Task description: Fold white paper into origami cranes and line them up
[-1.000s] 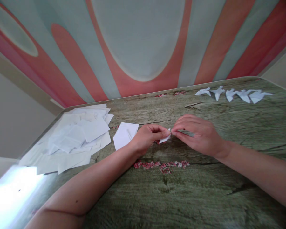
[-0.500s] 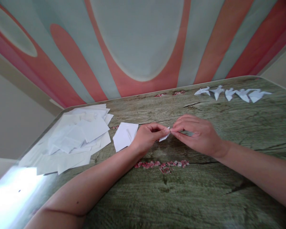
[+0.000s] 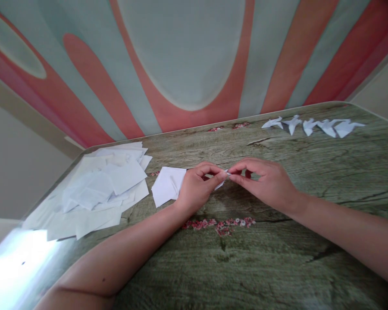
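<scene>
Between my two hands is a small folded piece of white paper, partly hidden by my fingers. My left hand pinches it between thumb and forefinger. The fingertips of my right hand are closed on its right tip, meeting the left fingertips. Just left of my left hand lies a small stack of white paper squares, with a narrow strip-like mark or piece on top. My left wrist and hand cover part of its right side.
A wide heap of loose white paper sheets spreads over the table's left end. Several folded white paper birds stand in a row at the back right. The wood-patterned table meets a striped wall behind.
My right hand's fingers have shifted slightly left and closed in on the paper's tip. My left hand stays pinched on the paper. The whole view has moved a little.
</scene>
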Available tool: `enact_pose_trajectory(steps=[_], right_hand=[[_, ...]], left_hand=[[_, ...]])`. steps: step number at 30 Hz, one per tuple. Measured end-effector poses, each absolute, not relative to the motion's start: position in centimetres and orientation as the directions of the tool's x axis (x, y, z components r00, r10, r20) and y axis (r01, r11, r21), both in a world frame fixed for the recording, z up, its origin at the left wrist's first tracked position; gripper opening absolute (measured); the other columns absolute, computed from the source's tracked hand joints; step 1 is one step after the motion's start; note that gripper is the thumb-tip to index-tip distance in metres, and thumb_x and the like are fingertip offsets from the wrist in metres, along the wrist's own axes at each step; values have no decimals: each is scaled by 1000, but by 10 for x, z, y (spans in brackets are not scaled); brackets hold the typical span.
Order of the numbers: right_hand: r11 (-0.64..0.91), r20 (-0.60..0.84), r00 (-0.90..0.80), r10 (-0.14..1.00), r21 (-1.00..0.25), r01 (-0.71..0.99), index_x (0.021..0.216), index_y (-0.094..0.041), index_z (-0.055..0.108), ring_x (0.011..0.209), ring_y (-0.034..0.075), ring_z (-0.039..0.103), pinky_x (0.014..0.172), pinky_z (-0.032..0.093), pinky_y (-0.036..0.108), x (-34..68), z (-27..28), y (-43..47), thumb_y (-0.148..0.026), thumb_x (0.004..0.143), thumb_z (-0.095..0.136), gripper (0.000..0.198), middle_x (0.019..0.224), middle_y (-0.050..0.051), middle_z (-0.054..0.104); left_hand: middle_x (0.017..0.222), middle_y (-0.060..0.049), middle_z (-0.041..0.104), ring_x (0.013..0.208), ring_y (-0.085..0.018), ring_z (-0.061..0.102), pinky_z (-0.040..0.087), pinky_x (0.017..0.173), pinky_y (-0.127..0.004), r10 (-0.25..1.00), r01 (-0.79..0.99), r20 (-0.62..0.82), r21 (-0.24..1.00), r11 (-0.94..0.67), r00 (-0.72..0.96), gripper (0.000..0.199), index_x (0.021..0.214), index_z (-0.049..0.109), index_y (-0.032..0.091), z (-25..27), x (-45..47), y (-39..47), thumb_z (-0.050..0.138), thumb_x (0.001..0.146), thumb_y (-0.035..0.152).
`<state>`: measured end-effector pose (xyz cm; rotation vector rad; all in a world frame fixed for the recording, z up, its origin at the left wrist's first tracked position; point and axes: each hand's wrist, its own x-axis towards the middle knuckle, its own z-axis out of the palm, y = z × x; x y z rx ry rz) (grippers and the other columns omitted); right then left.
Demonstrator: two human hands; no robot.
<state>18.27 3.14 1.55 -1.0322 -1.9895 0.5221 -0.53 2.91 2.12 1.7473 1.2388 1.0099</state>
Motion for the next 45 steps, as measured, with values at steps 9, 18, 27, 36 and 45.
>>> enact_pose_trajectory(steps=[9,18,27,36,45], right_hand=[[433,364,-235,901,-750,501,81,-23,70,54,11,57,52,44,25,179,21,26,-30,82,64,9,72,-1,70],[441,388,-214,897,-740,507,77,-22,70,57,12,59,55,44,25,178,19,24,-25,80,65,7,73,-1,71],[494,446,-225,867,-698,518,77,-23,70,64,14,62,57,45,27,178,17,23,-25,83,61,10,75,0,71],[444,386,-221,896,-746,496,79,-22,70,62,13,61,58,45,25,176,18,24,-24,81,62,8,74,-1,71],[255,151,-258,954,-861,440,76,-21,68,60,12,58,54,41,24,177,22,27,-31,83,60,15,69,-2,68]], left_hand=[[87,-5,65,83,-15,60,47,70,-25,935,403,290,845,-351,206,15,77,67,18,22,-2,23,62,83,31],[85,-4,64,81,-13,60,48,69,-24,914,391,358,827,-404,190,13,78,66,18,18,-1,23,63,83,29],[84,-4,66,78,-14,61,48,71,-27,930,392,322,844,-367,177,14,82,68,18,16,0,22,63,83,31],[76,-3,64,65,-12,58,46,62,-23,974,368,177,904,-219,145,18,81,66,16,19,1,22,63,81,33],[64,1,64,58,-8,56,44,60,-20,991,258,-4,966,-30,132,18,80,64,14,23,4,25,64,80,31]])
